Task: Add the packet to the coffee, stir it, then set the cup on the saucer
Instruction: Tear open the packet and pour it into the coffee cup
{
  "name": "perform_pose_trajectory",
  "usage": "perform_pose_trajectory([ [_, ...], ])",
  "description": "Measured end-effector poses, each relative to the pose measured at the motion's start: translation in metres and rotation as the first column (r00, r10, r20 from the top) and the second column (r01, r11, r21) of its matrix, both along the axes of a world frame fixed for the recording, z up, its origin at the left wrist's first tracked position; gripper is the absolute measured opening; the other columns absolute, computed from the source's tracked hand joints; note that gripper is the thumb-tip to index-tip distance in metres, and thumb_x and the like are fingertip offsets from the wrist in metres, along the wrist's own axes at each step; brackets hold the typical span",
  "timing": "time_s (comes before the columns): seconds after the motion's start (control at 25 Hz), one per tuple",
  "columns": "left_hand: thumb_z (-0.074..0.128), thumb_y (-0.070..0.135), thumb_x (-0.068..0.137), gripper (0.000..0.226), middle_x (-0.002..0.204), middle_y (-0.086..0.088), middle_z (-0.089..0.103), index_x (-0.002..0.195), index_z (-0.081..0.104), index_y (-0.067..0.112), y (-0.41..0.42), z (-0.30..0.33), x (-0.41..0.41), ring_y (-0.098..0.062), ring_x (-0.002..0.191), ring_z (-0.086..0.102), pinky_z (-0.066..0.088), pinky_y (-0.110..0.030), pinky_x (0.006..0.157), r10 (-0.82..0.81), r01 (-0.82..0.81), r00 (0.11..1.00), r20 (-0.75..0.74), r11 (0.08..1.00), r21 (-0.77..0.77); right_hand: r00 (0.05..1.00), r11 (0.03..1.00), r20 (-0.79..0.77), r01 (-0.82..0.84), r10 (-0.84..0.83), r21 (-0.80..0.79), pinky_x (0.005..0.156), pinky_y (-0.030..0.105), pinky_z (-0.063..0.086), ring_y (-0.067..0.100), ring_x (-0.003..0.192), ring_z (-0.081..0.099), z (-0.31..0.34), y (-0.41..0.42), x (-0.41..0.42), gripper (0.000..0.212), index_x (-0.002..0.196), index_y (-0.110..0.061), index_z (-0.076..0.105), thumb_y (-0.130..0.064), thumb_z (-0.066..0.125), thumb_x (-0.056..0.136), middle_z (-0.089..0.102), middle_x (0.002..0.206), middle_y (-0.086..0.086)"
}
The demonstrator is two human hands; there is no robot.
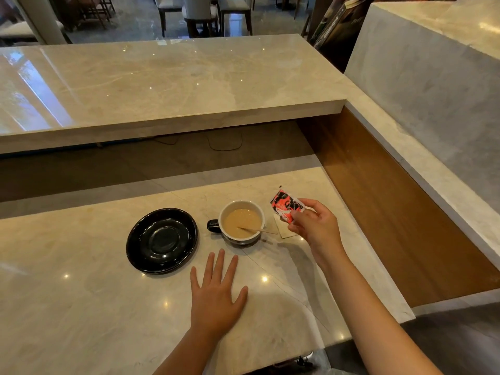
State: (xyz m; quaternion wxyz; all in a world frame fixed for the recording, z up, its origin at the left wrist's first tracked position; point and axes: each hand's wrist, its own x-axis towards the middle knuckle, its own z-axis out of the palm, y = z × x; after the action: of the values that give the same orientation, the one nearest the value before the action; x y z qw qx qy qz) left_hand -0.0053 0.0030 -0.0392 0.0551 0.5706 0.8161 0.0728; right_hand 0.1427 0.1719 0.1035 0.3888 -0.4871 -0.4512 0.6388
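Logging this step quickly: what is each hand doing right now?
Left hand: open, flat on the counter, holding nothing.
Right hand: closed on the packet, beside the cup.

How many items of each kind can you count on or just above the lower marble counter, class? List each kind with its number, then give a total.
Saucer, black: 1
Cup of milky coffee: 1
Stirrer in the cup: 1
Packet, red, held in the right hand: 1
Pale paper square beside the cup: 1
Total: 5

The red packet [286, 207] carries print too small to read.
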Motion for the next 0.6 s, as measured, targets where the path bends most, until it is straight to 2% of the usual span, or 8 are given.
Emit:
perform_pose_trajectory([
  [0.12, 0.018, 0.066, 0.091, 0.067, 0.154, -0.007, 0.023, 0.147, 0.026, 0.03, 0.0, 0.0, 0.0, -0.026, 0.141, 0.012, -0.002, -0.053, 0.108, 0.005, -0.005, 1.0, 0.008, 1.0, 0.007, 0.973, 0.97, 0.23, -0.067, 0.012, 0.233, 0.054, 0.021, 0.056, 0.02, 0.076, 0.066, 0.003, 0.006, -0.023, 0.023, 0.093, -0.017, 0.06, 0.002, 0.063, 0.081, 0.066, 0.091, 0.006],
  [0.2, 0.017, 0.065, 0.091, 0.066, 0.154, -0.006, 0.023, 0.147, 0.025, 0.03, 0.0, 0.001, 0.0, -0.026, 0.141, 0.012, 0.001, -0.054, 0.108, 0.005, -0.005, 1.0, 0.01, 1.0, 0.013, 0.912, 0.882, 0.41, -0.196, 0.003, 0.429, 0.063, 0.024, 0.055, 0.018, 0.081, 0.063, 0.001, 0.01, -0.036, 0.022, 0.095, -0.016, 0.062, 0.0, 0.064, 0.08, 0.065, 0.092, 0.002],
  [0.28, 0.019, 0.065, 0.091, 0.066, 0.154, -0.006, 0.023, 0.147, 0.024, 0.031, 0.001, 0.0, 0.0, -0.026, 0.141, 0.011, 0.002, -0.055, 0.107, 0.009, -0.009, 1.0, 0.007, 1.0, 0.011, 0.838, 0.751, 0.546, -0.351, -0.014, 0.559, 0.068, 0.023, 0.052, 0.016, 0.083, 0.061, -0.005, 0.015, -0.045, 0.02, 0.097, -0.014, 0.063, -0.002, 0.064, 0.081, 0.068, 0.094, 0.004],
  [0.36, 0.027, 0.064, 0.091, 0.065, 0.154, -0.006, 0.021, 0.147, 0.024, 0.031, 0.001, -0.001, 0.0, -0.025, 0.142, 0.009, 0.002, -0.056, 0.108, 0.01, -0.01, 1.0, 0.004, 1.0, 0.011, 0.786, 0.655, 0.618, -0.456, -0.021, 0.603, 0.069, 0.028, 0.054, 0.018, 0.084, 0.062, -0.011, 0.021, -0.049, 0.019, 0.1, -0.013, 0.063, -0.005, 0.063, 0.082, 0.071, 0.097, 0.007],
  [0.48, 0.034, 0.063, 0.089, 0.067, 0.155, -0.006, 0.021, 0.147, 0.025, 0.031, 0.001, -0.004, 0.0, -0.025, 0.142, 0.008, 0.001, -0.056, 0.108, 0.006, -0.006, 1.0, 0.001, 1.0, 0.006, 0.745, 0.598, 0.666, -0.518, -0.035, 0.611, 0.071, 0.035, 0.056, 0.022, 0.085, 0.064, -0.014, 0.025, -0.05, 0.02, 0.102, -0.014, 0.063, -0.008, 0.062, 0.084, 0.071, 0.099, 0.008],
  [0.6, 0.035, 0.063, 0.088, 0.068, 0.155, -0.006, 0.021, 0.147, 0.025, 0.031, 0.001, -0.004, 0.0, -0.025, 0.142, 0.009, 0.0, -0.056, 0.108, 0.004, -0.004, 1.0, -0.001, 1.0, -0.003, 0.726, 0.516, 0.686, -0.57, -0.05, 0.64, 0.069, 0.035, 0.055, 0.023, 0.081, 0.064, -0.015, 0.023, -0.052, 0.022, 0.103, -0.013, 0.063, -0.006, 0.064, 0.082, 0.071, 0.097, 0.009],
])
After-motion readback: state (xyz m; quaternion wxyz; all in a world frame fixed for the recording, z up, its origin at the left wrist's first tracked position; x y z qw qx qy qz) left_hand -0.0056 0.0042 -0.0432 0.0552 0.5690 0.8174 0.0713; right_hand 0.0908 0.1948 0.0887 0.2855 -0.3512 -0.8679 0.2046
